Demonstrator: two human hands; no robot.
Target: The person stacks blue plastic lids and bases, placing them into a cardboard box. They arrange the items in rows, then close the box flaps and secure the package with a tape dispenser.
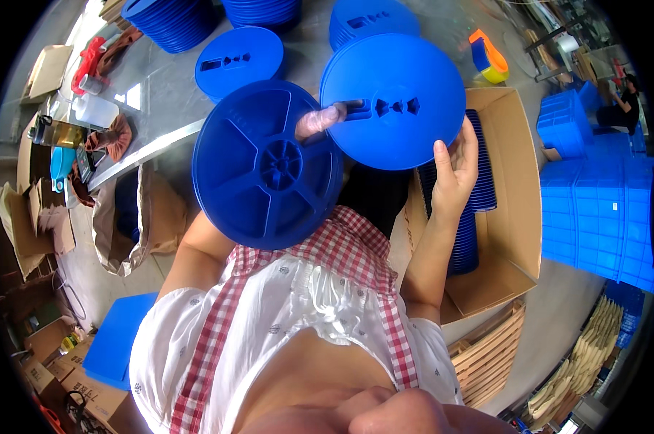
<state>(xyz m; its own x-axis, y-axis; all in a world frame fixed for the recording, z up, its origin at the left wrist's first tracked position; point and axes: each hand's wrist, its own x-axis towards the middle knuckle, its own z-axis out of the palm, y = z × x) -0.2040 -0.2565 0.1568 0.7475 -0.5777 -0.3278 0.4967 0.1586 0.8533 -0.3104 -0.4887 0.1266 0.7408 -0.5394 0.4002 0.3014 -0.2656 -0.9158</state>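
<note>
My left hand (318,124) grips a dark blue round plastic disc (229,163) with a ribbed face and a central hub. Most of that hand is hidden behind the disc; one finger shows across its upper right part, reaching the slot of a second disc. This brighter blue disc (392,141) has a flat face with a slot and small cutouts. At its lower right edge my right hand (458,165) holds it, thumb on the face and fingers around the rim. The two discs overlap slightly in view; whether they touch, I cannot tell.
An open cardboard box (518,181) with stacked dark blue discs (479,195) stands at my right. Ahead, a grey table (164,90) bears stacks of blue discs (171,22) and a tape roll (489,58). Blue crates (594,210) stand far right; a person (622,105) is beyond.
</note>
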